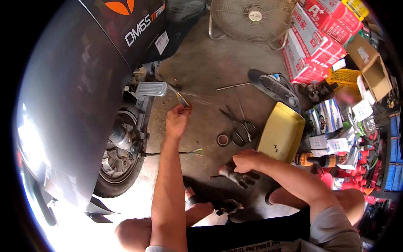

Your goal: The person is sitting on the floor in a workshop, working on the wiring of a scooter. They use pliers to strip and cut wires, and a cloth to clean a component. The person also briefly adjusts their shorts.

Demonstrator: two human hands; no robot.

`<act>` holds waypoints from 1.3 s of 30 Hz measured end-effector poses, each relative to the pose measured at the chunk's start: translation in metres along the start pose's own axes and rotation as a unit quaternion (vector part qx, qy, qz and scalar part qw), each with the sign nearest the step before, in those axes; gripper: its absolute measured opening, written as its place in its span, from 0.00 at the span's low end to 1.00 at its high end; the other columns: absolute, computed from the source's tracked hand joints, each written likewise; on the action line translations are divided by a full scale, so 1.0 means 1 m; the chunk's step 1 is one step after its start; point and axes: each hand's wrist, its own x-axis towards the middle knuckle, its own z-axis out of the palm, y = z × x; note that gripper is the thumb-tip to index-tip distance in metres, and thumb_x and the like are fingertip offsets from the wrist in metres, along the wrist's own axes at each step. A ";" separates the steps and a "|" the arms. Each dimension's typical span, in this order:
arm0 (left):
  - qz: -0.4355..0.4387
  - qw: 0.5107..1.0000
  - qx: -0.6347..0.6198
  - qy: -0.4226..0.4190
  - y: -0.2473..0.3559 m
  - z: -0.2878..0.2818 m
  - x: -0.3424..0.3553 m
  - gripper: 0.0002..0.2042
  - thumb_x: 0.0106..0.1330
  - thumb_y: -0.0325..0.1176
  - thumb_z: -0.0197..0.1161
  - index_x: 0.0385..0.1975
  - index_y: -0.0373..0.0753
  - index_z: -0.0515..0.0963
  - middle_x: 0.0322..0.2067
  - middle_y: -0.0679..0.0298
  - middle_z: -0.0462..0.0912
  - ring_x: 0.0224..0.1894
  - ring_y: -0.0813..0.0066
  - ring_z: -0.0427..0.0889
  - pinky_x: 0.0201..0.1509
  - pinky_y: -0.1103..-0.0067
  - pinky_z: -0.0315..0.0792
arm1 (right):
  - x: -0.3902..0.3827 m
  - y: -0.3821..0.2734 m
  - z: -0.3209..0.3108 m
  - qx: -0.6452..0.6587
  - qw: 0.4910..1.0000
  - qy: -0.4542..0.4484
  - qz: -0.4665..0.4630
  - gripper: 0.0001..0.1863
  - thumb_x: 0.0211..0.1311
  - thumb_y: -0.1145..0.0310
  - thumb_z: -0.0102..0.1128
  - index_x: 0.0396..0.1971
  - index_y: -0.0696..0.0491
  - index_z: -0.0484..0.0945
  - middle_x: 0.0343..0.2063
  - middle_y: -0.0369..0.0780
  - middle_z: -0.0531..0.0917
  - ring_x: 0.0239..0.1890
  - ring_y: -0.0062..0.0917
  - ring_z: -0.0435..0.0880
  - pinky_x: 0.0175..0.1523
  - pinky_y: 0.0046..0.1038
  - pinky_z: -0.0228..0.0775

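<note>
My left hand [178,120] is closed, fingertips pinching the yellow and blue wires [181,99] at the end of a grey cable. That cable comes from beside a silver footrest [151,88] on the dark vehicle. Lower down, a second black cable [168,153] sticks out near the wheel, its yellow and blue wire ends [197,151] fanned apart. My right hand [248,161] is low over the floor, fingers curled against a grey work glove [242,178]. Its fingertips are partly hidden. A second glove [228,206] lies nearer my legs.
The dark vehicle body [79,84] and wheel [119,157] fill the left. On the floor are a tape roll [223,140], scissors [247,126], a T-handle wrench [240,101] and a yellow tray [280,134]. A fan [254,19], boxes [312,42] and a cordless drill [317,160] stand beyond.
</note>
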 end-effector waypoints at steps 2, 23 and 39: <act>0.008 0.997 -0.045 -0.057 -0.022 0.003 0.000 0.13 0.60 0.31 0.58 0.42 0.35 0.80 0.31 0.65 0.83 0.35 0.78 0.82 0.35 0.85 0.70 | -0.051 -0.033 -0.022 -0.026 0.999 -0.011 -0.039 0.13 0.47 0.71 0.56 0.33 0.60 0.83 0.34 0.51 0.84 0.39 0.43 0.84 0.41 0.41 0.76; 0.003 0.970 0.153 -0.186 0.050 0.029 -0.063 0.15 0.62 0.34 0.59 0.47 0.38 0.78 0.35 0.67 0.83 0.34 0.80 0.81 0.35 0.82 0.72 | -0.324 -0.204 -0.017 -0.255 0.864 0.239 -0.363 0.11 0.47 0.69 0.58 0.30 0.57 0.83 0.31 0.49 0.84 0.33 0.41 0.85 0.36 0.44 0.77; 0.108 0.986 0.119 -0.042 0.012 0.000 -0.086 0.09 0.63 0.28 0.55 0.38 0.35 0.81 0.33 0.60 0.85 0.37 0.74 0.83 0.44 0.78 0.75 | -0.049 0.054 -0.068 0.048 0.963 0.249 0.090 0.15 0.51 0.73 0.53 0.39 0.60 0.82 0.40 0.52 0.83 0.45 0.45 0.82 0.47 0.43 0.75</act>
